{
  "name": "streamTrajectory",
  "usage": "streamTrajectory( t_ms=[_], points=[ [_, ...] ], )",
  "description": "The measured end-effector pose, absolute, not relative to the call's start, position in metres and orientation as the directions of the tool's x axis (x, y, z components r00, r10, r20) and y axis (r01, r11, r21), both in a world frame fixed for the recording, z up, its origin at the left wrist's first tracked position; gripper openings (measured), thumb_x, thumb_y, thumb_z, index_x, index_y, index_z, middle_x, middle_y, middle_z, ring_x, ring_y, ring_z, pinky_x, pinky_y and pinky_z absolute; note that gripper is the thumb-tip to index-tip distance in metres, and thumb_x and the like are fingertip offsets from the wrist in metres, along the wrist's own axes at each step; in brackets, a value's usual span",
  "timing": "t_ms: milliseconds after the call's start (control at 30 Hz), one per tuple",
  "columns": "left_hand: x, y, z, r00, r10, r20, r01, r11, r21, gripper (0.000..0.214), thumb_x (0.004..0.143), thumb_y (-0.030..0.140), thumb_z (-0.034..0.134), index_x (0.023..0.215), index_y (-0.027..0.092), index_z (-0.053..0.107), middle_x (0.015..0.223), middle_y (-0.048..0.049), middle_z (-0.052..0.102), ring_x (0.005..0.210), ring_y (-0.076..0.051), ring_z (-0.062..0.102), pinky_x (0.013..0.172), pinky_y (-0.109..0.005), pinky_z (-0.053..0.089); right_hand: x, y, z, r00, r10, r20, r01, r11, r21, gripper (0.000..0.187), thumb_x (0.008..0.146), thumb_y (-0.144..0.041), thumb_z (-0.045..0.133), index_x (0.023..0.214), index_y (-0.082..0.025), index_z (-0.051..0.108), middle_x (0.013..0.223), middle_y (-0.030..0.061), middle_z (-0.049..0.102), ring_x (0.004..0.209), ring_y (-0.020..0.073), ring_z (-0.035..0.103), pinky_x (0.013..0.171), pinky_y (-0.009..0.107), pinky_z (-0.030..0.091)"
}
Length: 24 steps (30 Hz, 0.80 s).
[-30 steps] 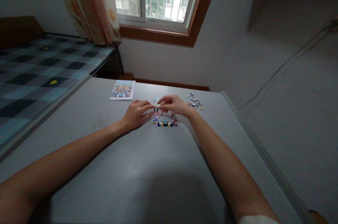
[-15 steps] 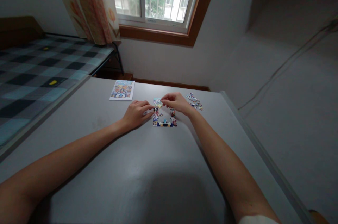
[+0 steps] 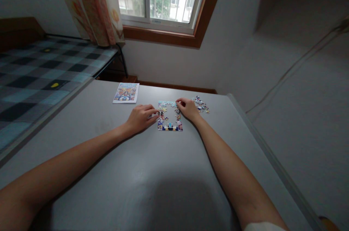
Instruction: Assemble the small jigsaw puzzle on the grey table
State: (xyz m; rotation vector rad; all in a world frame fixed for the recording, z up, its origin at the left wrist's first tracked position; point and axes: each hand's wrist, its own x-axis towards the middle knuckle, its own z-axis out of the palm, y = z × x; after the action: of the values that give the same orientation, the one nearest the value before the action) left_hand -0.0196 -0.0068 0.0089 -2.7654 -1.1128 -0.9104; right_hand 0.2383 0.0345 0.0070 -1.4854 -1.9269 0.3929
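Observation:
A small jigsaw puzzle frame (image 3: 169,126) with its border joined lies on the grey table (image 3: 152,173). My left hand (image 3: 141,116) rests at the frame's left edge, fingers curled, fingertips pressing on the border pieces. My right hand (image 3: 187,109) sits at the frame's upper right corner, fingers bent in a loose pinch; what is in them is too small to make out. A heap of loose puzzle pieces (image 3: 201,104) lies just right of my right hand.
A printed reference picture (image 3: 126,92) lies flat at the table's far left. A bed with a checked cover (image 3: 35,75) runs along the table's left edge. A wall, window and curtain (image 3: 92,5) stand behind. The table's right edge (image 3: 261,144) drops off.
My right hand has slid from the frame's upper left part to its upper right corner, uncovering the top edge. My left hand has stayed where it was.

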Motion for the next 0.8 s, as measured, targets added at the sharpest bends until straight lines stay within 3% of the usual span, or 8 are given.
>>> streamTrajectory(
  t_ms=[800],
  points=[
    [-0.0179,-0.0089,0.0109,0.558,0.632,0.538,0.619,-0.749,0.239,0.026,0.091,0.039,0.057,0.093,0.019,0.074,0.082,-0.0038,0.069,0.064,-0.012,0.058,0.062,-0.026,0.043,0.2394,0.0372,0.0001,-0.142,0.930,0.339,0.715,0.333,-0.615,0.020,0.082,-0.025,0.055,0.085,-0.014,0.072,0.059,-0.0018,0.055,0.056,0.0122,0.047,0.060,0.024,0.035]
  ],
)
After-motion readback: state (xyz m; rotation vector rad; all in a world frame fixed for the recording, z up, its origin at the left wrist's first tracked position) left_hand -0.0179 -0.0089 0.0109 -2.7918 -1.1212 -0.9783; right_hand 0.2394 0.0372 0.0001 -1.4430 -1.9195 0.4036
